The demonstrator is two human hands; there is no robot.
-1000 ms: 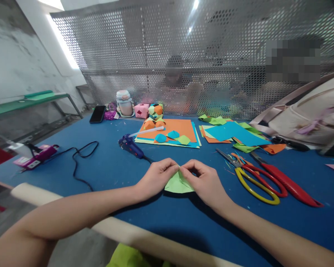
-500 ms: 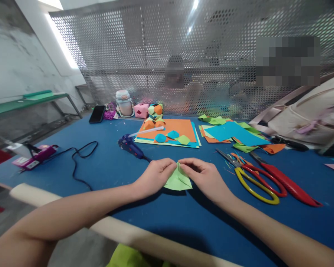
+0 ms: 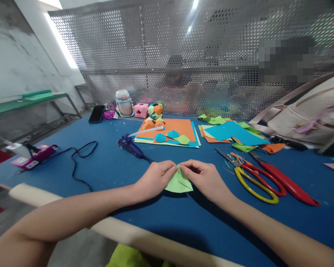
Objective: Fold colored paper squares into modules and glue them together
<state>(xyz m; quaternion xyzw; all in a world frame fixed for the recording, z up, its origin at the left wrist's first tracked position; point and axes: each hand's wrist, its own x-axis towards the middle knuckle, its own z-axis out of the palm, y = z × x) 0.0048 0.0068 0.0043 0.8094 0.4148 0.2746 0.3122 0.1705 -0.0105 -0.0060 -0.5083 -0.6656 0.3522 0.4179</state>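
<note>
A light green piece of folded paper (image 3: pixel 179 184) is held between both hands just above the blue table. My left hand (image 3: pixel 156 179) pinches its upper left edge between thumb and fingers. On the other side, my right hand (image 3: pixel 204 177) pinches the upper right edge, close to the left fingertips. The paper fans out below the fingers, with a crease and a small flap on its right part. Just beyond the left hand lies a blue hot glue gun (image 3: pixel 130 146) with a clear glue stick in it.
Scissors (image 3: pixel 256 178) with red and yellow handles and a red-handled cutter (image 3: pixel 289 181) lie at right. Coloured paper sheets (image 3: pixel 233 132) and folded pieces (image 3: pixel 172 134) lie farther back. A bottle (image 3: pixel 124 104), phone (image 3: pixel 97 114), power strip (image 3: pixel 35 156) and cord (image 3: pixel 75 163) are at left.
Both hands and the green paper have shifted very slightly down. The pinch on the paper stays the same, and the table items have not moved.
</note>
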